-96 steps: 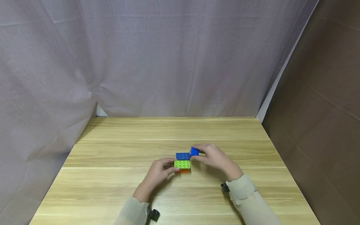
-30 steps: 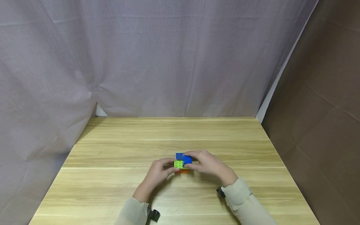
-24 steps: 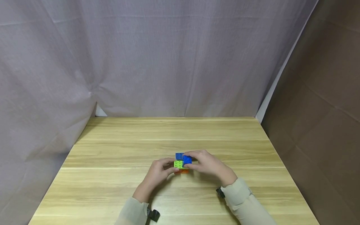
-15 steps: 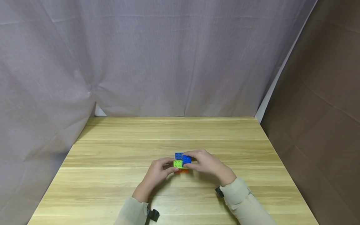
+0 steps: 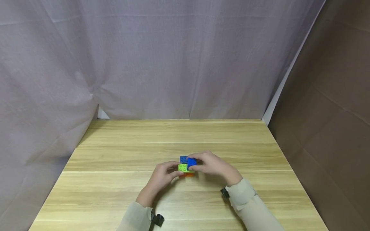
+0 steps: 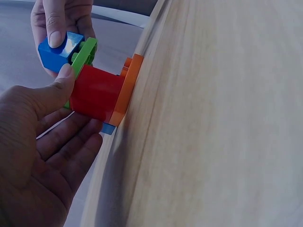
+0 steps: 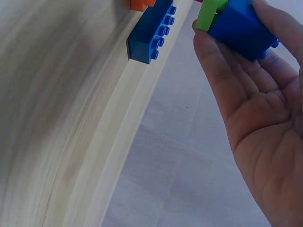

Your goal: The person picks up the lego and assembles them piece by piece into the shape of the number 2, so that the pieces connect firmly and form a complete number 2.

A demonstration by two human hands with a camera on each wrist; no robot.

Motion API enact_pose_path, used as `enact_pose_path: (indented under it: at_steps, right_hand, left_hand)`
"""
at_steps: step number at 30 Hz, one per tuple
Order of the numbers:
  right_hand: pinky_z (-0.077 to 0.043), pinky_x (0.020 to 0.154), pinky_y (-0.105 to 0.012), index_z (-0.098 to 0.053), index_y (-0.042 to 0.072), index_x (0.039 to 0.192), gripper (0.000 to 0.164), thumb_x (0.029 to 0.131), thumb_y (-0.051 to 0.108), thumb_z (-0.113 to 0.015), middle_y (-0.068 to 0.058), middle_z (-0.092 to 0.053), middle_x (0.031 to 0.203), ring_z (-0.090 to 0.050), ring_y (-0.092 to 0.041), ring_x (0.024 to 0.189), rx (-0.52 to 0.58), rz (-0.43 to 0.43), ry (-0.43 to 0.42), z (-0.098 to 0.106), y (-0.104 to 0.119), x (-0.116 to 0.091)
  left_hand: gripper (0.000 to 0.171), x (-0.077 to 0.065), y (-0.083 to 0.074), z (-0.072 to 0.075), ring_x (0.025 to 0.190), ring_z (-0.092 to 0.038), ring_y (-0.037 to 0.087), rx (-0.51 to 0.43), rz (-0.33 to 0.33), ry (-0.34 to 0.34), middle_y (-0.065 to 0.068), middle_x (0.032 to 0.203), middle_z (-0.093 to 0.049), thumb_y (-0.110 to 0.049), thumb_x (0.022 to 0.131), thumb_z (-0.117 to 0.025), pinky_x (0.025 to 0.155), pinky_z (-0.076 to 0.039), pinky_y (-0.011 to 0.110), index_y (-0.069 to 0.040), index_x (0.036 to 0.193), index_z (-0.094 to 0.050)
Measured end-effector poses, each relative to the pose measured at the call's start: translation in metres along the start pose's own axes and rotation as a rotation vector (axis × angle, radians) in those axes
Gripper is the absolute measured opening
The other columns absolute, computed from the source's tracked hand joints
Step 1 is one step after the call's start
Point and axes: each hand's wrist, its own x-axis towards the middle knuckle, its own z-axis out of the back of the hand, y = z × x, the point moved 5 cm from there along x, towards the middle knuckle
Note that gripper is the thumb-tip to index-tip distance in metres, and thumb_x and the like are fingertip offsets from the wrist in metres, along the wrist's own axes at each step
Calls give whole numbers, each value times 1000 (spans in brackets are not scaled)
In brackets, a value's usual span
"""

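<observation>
Across the left and back of the desk we see grey cloth, and from the lower left one pale sleeve reaches in, with a black device at the wrist. We count two hands and five toy bricks: two blue, one green, one red, one orange. The left hand has its thumb on the near side and its fingers on the far side, holding the stack near the middle of the desk's front half. Three bricks make up this stack: a flat lime green brick on top, studs upward; a glossy, plain-sided red brick in the middle; and a flat orange brick at the bottom, some of its studs left uncovered. Just beyond, we find the long blue brick on the desk, its studs up and part of it hidden from the head view. Over the green brick's right half sits the small blue brick, brighter and boxy. We cannot tell whether it is fully seated on the studs beneath. The right hand pinches it, thumb on the near side and fingers on the far side. Farther right come a second pale sleeve, another black device and brown cloth.
</observation>
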Motion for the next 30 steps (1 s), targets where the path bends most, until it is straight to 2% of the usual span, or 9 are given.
enact_pose_path:
  at_steps: [6, 10, 17, 30]
  right_hand:
    - [-57, 83, -30, -65, 7, 132, 45, 96, 34, -70, -1, -70, 120, -64, -5, 95, -64, 19, 13, -3, 4, -1]
    - [-57, 83, -30, -63, 7, 133, 46, 97, 34, -69, -2, -70, 121, -64, -7, 97, -100, 46, -8, -4, 7, -3]
    - [-58, 90, -41, -65, 7, 131, 43, 96, 32, -71, -3, -68, 125, -64, -11, 106, -59, 46, -6, -5, 7, -5]
    - [-57, 91, -43, -66, 11, 130, 42, 96, 33, -71, 1, -69, 121, -64, -10, 103, -39, 31, -37, -7, 6, -6]
  left_hand:
    - [37, -1, -1, -1, 108, -68, 12, -2, -6, 7, -8, 118, -71, -44, 88, -75, 95, -55, 33, -23, 119, -73]
    - [38, -1, 0, 0, 108, -68, 12, -1, -1, 1, -8, 118, -71, -46, 88, -75, 96, -55, 34, -24, 119, -73]
    - [36, 0, -1, 0, 107, -68, 12, -9, -11, 3, -8, 117, -71, -43, 88, -76, 95, -55, 34, -23, 118, -73]
    - [35, 0, 1, -1, 106, -69, 12, -16, -6, 3, -7, 116, -72, -40, 88, -77, 94, -55, 31, -23, 118, -73]
